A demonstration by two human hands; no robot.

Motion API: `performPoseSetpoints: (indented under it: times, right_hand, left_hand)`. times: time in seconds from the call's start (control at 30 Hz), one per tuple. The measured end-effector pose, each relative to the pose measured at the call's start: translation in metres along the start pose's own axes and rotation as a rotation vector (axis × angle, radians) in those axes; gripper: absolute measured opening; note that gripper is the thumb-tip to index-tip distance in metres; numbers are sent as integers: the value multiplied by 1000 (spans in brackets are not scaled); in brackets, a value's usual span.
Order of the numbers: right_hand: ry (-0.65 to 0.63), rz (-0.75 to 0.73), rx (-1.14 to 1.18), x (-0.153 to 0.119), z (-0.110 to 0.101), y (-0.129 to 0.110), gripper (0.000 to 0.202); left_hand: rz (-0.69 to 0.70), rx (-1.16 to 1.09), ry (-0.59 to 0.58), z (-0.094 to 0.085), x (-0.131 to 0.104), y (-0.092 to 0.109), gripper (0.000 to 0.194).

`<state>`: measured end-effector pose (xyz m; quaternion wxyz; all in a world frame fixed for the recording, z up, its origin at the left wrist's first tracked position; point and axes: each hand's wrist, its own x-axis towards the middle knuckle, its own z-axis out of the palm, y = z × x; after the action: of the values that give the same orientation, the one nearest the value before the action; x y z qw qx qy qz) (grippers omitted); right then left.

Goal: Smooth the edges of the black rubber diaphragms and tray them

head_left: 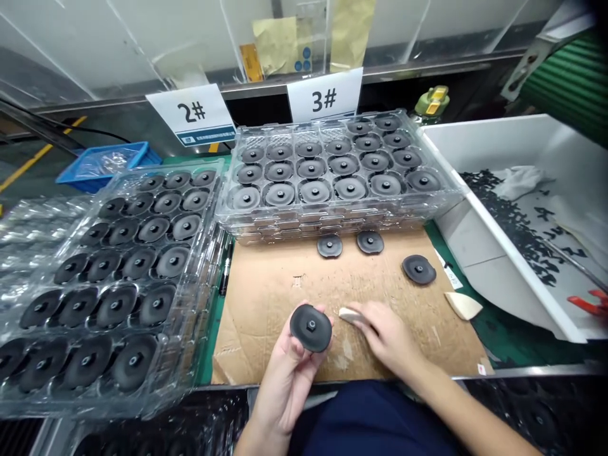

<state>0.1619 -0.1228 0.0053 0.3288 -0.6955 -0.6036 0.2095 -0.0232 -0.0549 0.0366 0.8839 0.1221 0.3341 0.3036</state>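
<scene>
In my left hand (291, 373) rests a black oval disc (299, 324) with a small metal-centred hub, its hub side facing up. The fingers and thumb hold it by the rim. My right hand (387, 332) pinches a small whitish, flat-edged piece (350, 315) just right of the disc, apart from it. The cardboard sheet (266, 285) lies below both hands. On it, beyond my hands, are a loose black disc (329, 246), a second disc (370, 242) and a third disc (418, 270) farther right. A cream wedge-shaped piece (463, 305) lies at the right edge.
Clear plastic trays (332, 209) filled mostly with black discs are stacked at the back. Another tray stack (175, 342) stands left. A white bin (479, 221) with small black scraps and a red-handled tool (586, 305) is at right. A pen (225, 272) lies beside the cardboard.
</scene>
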Motion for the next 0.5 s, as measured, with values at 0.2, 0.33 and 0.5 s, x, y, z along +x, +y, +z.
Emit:
performPoseSetpoints:
  times: [0.2, 0.33, 0.5]
  right_hand:
    - [135, -132, 127, 27, -25, -80, 31]
    - [-28, -254, 134, 27, -33, -110, 28]
    - [129, -326, 72, 30, -41, -108, 29]
  left_hand:
    - [53, 13, 3, 20, 3, -7, 56]
    - [77, 75, 9, 34, 1, -7, 55]
    - [-1, 111, 11, 46, -6, -3, 51]
